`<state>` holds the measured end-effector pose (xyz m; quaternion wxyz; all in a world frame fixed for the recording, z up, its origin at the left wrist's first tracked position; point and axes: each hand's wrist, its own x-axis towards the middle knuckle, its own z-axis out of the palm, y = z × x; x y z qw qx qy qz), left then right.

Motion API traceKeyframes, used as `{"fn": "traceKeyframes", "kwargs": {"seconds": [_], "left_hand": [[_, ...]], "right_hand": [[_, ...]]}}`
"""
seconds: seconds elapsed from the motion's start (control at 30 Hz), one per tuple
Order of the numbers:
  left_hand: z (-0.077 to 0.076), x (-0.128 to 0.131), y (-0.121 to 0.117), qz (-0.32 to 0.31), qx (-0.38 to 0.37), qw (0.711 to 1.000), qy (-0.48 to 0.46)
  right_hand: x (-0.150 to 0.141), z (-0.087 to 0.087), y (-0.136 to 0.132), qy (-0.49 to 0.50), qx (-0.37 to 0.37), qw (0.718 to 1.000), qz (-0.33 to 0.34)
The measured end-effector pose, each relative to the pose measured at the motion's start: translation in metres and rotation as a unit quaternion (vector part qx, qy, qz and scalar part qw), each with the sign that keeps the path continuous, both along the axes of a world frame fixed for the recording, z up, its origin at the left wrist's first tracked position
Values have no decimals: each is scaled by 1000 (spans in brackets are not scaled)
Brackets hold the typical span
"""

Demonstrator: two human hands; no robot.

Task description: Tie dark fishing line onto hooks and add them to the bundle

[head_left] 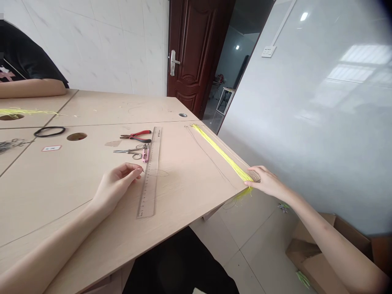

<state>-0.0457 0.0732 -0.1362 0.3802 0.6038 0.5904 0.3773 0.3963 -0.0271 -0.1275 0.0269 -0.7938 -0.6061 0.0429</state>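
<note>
Beside the ruler, the left hand pinches thin thread as the right hand grasps yellow strings, already bunched.

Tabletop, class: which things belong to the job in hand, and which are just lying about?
Likely the job:
yellow thread bundle, in the right hand
fine looped strand, at the left hand
perhaps the clear ruler, beneath the strand

Seemingly lying about:
red-handled pliers
scissors
pink-handled snips
black band
red-bordered card

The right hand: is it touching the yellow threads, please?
Touching: the head view shows the right hand with its thumb against the near end of the yellow threads.
</note>
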Motion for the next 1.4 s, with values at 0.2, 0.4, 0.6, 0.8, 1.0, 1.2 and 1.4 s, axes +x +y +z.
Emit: {"fn": "traceKeyframes", "kwargs": {"seconds": [0.2, 0.4, 0.6, 0.8, 1.0, 1.2, 1.4], "left_hand": [[-2, -1, 1, 0, 4, 1000, -1], [-1, -1, 0, 3, 4, 1000, -2], [0, 0, -1, -4, 6, 1000, -16], [1, -1, -2, -19, 9, 999, -35], [1, -1, -3, -23, 11, 999, -34], [2, 0, -4, -19, 8, 999, -41], [5, 2, -7, -21, 8, 999, -47]], "right_hand": [[-2, 6, 1, -11, 8, 1000, -18], [-54, 7, 13, 9, 16, 998, 64], [-65, -1, 23, 34, -8, 996, 83], [-43, -3, 20, 32, -9, 998, 60], [-37, -7, 16, 40, -20, 995, 87], [-19, -4, 14, 36, -39, 995, 84], [-39, 20, 52, 39, -39, 988, 141]]}}
